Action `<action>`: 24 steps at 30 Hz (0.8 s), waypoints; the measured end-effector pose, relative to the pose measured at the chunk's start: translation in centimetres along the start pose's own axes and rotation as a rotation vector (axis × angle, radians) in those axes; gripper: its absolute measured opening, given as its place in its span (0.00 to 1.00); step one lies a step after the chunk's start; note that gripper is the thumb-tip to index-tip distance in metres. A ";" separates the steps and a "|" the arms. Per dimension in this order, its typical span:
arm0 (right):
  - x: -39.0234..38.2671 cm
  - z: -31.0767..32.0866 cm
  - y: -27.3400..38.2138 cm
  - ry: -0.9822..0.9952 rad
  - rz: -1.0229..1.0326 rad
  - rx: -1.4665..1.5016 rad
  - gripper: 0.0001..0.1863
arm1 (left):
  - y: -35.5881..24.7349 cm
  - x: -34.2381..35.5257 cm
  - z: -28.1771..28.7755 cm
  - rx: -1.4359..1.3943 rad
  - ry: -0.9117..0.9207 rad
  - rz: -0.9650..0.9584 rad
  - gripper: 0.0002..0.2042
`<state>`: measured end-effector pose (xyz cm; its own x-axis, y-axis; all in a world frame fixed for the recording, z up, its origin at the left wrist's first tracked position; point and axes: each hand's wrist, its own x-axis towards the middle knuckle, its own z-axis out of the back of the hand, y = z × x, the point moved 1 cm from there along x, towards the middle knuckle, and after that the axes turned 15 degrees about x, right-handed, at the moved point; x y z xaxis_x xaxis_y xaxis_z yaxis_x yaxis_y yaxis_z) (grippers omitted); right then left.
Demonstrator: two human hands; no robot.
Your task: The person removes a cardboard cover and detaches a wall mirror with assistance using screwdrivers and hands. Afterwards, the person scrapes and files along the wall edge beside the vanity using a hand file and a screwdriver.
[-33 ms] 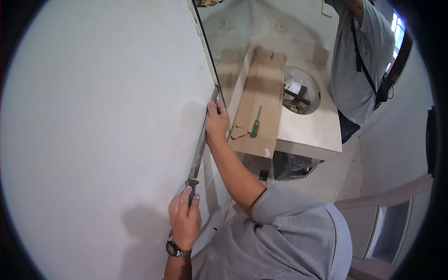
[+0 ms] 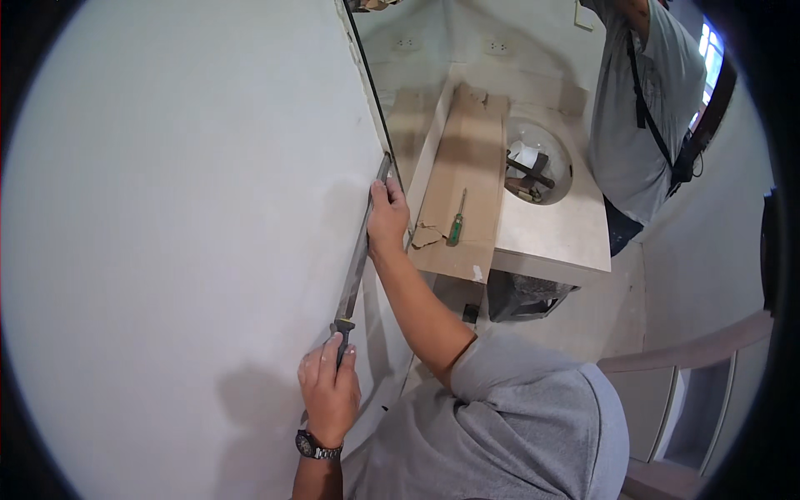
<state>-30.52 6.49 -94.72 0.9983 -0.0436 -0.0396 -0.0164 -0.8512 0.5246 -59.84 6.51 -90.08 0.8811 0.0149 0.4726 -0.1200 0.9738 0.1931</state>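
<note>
A long, narrow grey metal blade with a dark handle (image 2: 357, 271) lies slantwise against the white wall, its far tip by the lower corner of the mirror edge. My left hand (image 2: 331, 379), with a wristwatch on the wrist, is closed around the handle, thumb and fingers along it. Further up, my right hand (image 2: 388, 221) pinches the blade near its far end. Whether the tool is a file or a saw cannot be made out. Part of the blade is hidden behind the right hand.
Right of the wall, a cardboard sheet (image 2: 462, 150) covers part of a pale counter (image 2: 554, 237), with a green-handled screwdriver (image 2: 457, 223) on it. A round basin (image 2: 564, 171) holds a hammer and other items. A dark bin (image 2: 521, 300) stands below. Another person (image 2: 646, 125) stands at the right.
</note>
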 end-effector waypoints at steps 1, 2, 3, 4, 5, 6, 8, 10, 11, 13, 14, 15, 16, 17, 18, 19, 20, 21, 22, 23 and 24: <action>0.1 0.1 -0.1 -0.002 0.003 0.000 0.26 | -0.1 0.4 0.4 -0.001 -0.041 0.003 0.13; 0.3 0.2 -0.2 -0.025 0.023 -0.082 0.25 | -0.2 0.9 0.7 -0.003 -0.081 0.007 0.13; 0.6 -0.1 -0.3 -0.041 0.041 -0.159 0.24 | -0.1 1.1 0.7 0.000 -0.083 0.006 0.13; 0.6 -0.1 -0.4 -0.042 0.040 -0.157 0.24 | -0.2 1.1 0.6 0.027 -0.081 0.015 0.12; 0.3 0.3 -0.4 -0.050 0.056 -0.223 0.24 | -0.3 1.1 0.5 0.054 -0.078 0.023 0.12; 0.0 0.1 -0.3 -0.051 0.069 -0.286 0.24 | -0.4 1.1 0.6 0.062 -0.079 0.027 0.12; -1.0 -1.3 1.1 -0.076 0.038 -0.295 0.24 | -0.3 1.0 0.5 0.084 -0.100 0.054 0.10; -1.2 -1.3 1.2 -0.117 0.013 -0.311 0.24 | -0.1 1.0 -0.8 0.050 -0.288 0.028 0.07; -1.0 -1.0 0.9 -0.099 0.037 -0.293 0.25 | -0.1 0.9 -0.9 0.057 -0.292 0.015 0.07; -0.4 -1.0 0.3 -0.074 0.039 -0.276 0.25 | -0.3 1.5 -0.4 0.141 -0.281 0.015 0.08; -0.7 -1.0 0.4 -0.052 0.087 -0.337 0.25 | -0.3 1.4 -0.3 0.144 -0.260 0.023 0.08; -0.9 -1.0 0.5 -0.025 0.136 -0.397 0.26 | -0.2 1.6 -0.4 0.122 -0.243 0.018 0.08; -0.6 -1.1 0.5 -0.022 0.117 -0.402 0.26 | 0.0 1.8 -0.4 0.102 -0.229 0.015 0.08; -0.1 -1.1 1.1 -0.049 0.117 -0.355 0.27 | 0.0 1.4 -1.0 0.051 -0.248 0.047 0.07; -0.4 -1.2 1.1 -0.075 0.112 -0.307 0.28 | 0.0 1.1 -0.8 0.057 -0.226 0.063 0.07; 0.0 -1.4 1.0 -0.070 0.107 -0.311 0.28 | 0.0 1.6 -0.7 0.095 -0.215 0.042 0.09; 0.3 -1.0 0.3 -0.082 0.068 -0.262 0.29 | -0.1 1.5 -0.4 0.132 -0.207 0.021 0.10; 0.7 -0.6 -0.2 -0.090 0.037 -0.206 0.30 | -0.2 1.2 -0.2 0.136 -0.217 0.024 0.10; 0.9 -0.1 -0.9 -0.080 0.046 -0.198 0.30 | -0.1 1.1 -0.2 0.120 -0.152 0.041 0.11; 1.2 0.5 -1.5 -0.065 0.070 -0.185 0.30 | -0.1 1.1 -0.1 0.103 -0.085 0.056 0.12; 0.8 0.4 -1.5 -0.051 0.087 -0.174 0.30 | 0.0 0.8 0.2 0.110 -0.094 0.057 0.12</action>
<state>-29.72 7.47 -95.88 0.9893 -0.1432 -0.0290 -0.0876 -0.7401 0.6668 -59.22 6.50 -89.56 0.8256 0.0435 0.5626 -0.2228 0.9411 0.2542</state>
